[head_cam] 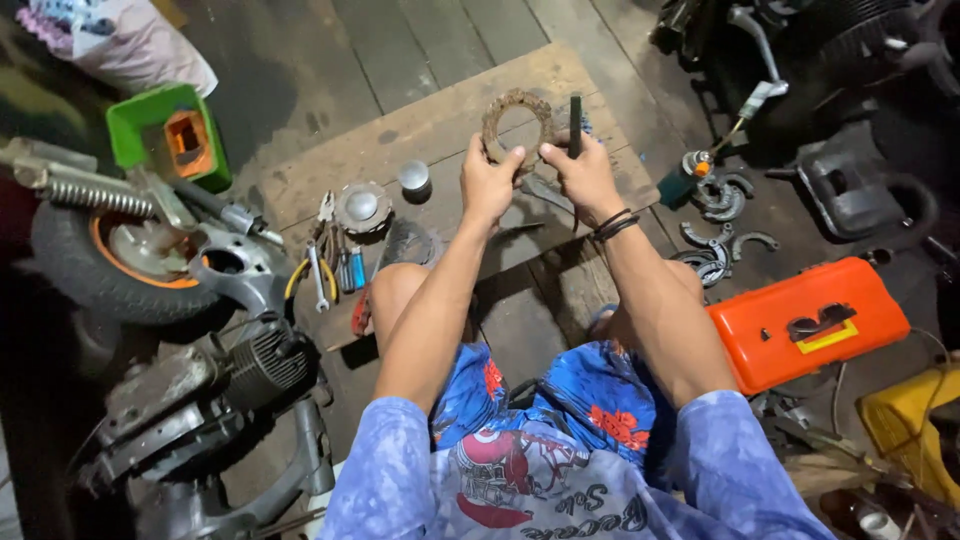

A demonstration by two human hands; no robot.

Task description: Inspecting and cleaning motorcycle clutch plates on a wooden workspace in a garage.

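Observation:
Both my hands hold up a brown toothed ring-shaped clutch plate (508,108) over a wooden board (420,140). My left hand (487,183) pinches the ring's lower left edge. My right hand (583,175) grips its lower right edge and also holds a dark upright rod-like tool (575,125). A black band sits on my right wrist. I am seated with my knees bent, in blue patterned shorts.
On the board lie a round metal part (361,207), a small shiny cap (413,176), pliers and wrenches (322,270). A small wheel and engine (150,260) stand at left, a green box (168,135) behind. An orange toolbox (806,322) and brake shoes (718,250) sit at right.

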